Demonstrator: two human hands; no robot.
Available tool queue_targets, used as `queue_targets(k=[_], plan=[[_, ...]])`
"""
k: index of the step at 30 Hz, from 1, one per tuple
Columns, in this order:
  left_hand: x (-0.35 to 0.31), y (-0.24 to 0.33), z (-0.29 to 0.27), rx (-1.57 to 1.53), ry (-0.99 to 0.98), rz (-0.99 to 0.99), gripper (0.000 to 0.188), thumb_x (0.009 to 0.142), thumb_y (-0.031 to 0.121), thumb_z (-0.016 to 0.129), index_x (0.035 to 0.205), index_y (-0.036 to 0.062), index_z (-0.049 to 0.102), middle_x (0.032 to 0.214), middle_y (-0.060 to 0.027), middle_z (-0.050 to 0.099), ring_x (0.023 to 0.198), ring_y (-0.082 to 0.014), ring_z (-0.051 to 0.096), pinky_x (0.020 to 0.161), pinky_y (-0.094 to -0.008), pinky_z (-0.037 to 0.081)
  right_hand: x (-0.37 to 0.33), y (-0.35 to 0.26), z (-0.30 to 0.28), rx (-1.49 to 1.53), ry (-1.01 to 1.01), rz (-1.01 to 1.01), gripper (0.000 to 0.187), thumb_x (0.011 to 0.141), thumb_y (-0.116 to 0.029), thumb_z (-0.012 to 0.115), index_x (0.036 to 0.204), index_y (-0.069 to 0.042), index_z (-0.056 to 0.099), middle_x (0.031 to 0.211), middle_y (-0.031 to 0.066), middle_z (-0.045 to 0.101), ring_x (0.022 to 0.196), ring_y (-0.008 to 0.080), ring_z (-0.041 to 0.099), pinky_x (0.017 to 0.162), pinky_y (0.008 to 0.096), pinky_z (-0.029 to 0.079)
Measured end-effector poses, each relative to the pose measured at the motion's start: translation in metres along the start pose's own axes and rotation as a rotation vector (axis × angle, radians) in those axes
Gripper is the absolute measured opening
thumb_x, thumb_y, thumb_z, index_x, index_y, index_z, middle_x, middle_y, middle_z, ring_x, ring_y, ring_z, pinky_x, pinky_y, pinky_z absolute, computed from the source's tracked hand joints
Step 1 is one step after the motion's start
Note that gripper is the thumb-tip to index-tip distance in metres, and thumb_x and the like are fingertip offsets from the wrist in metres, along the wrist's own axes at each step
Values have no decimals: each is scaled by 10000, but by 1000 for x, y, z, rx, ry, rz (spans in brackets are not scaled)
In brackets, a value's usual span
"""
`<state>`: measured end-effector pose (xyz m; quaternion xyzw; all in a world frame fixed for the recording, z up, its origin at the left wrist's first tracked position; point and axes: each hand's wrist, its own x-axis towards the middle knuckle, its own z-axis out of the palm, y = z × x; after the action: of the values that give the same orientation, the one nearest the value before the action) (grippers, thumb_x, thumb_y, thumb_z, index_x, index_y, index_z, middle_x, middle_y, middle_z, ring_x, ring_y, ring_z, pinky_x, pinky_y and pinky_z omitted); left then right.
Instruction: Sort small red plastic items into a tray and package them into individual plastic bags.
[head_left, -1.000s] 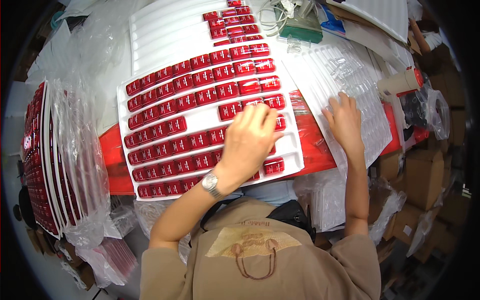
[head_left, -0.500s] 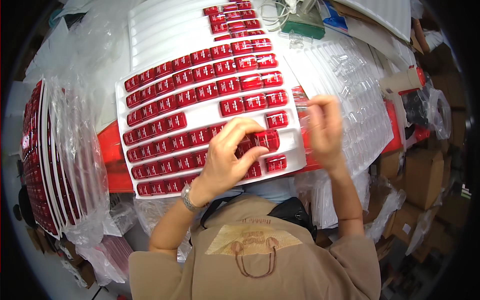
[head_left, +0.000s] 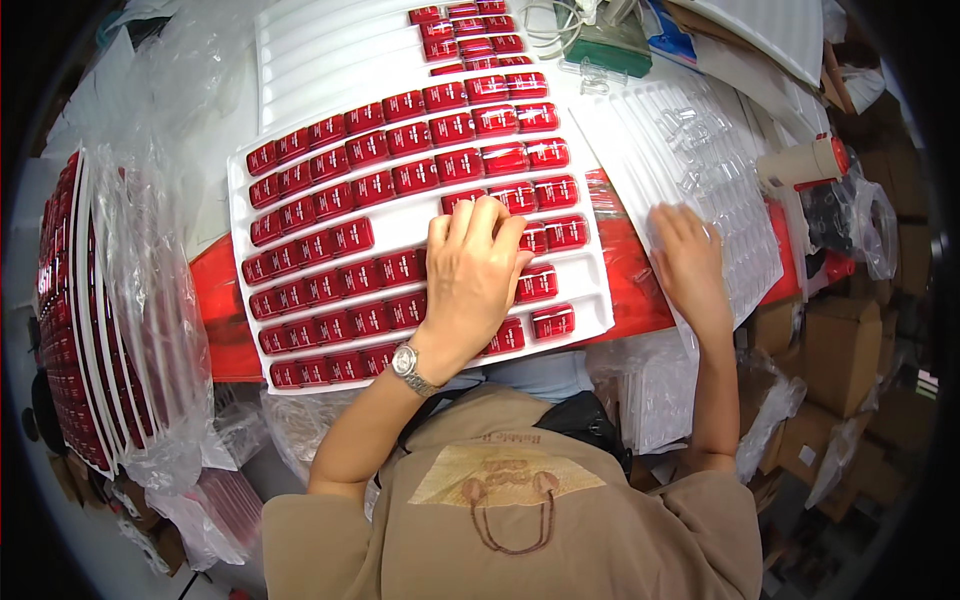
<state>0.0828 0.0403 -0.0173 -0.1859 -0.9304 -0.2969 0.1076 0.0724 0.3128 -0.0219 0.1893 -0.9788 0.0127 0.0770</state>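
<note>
On the white compartment tray (head_left: 300, 130) before you, your left hand (head_left: 470, 275) lies flat, fingers extended over the red packets (head_left: 400, 180), gripping nothing, while your right hand (head_left: 690, 265) rests open-palmed on the clear blister tray (head_left: 700, 150) alongside.

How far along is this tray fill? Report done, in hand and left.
Done: most rows of the white tray hold red pieces. In hand: the left hand presses on the tray's middle rows; the right hand rests on the clear blister tray. Left: gaps show in the right-hand rows and one middle row.
</note>
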Motion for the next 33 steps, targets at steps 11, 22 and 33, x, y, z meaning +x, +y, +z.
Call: queue_targets(k=[11, 22, 33], plan=[[-33, -39, -44, -29, 46, -58, 348, 686, 135, 753, 998, 32, 637, 924, -60, 592, 866, -226, 520, 761, -347, 400, 39, -44, -10, 1181, 537, 352, 143, 810, 73, 617, 931, 7, 655, 908, 47, 612, 756, 86, 602, 659, 200, 492], [-29, -22, -16, -697, 253, -399, 294, 753, -27, 698, 1024, -24, 583, 1023, -93, 570, 926, -151, 557, 835, -263, 449, 64, -129, -16, 919, 369, -133, 198, 736, -4, 698, 927, 21, 653, 833, 115, 626, 694, 192, 600, 597, 272, 476], [-42, -68, -65, -734, 538, -430, 243, 835, 48, 656, 1057, -15, 581, 980, -43, 600, 836, -92, 546, 746, -249, 454, 39, -170, -17, 487, 51, -181, 512, 738, -308, 713, 1138, -30, 552, 1032, 150, 528, 866, 284, 500, 763, 397, 411]])
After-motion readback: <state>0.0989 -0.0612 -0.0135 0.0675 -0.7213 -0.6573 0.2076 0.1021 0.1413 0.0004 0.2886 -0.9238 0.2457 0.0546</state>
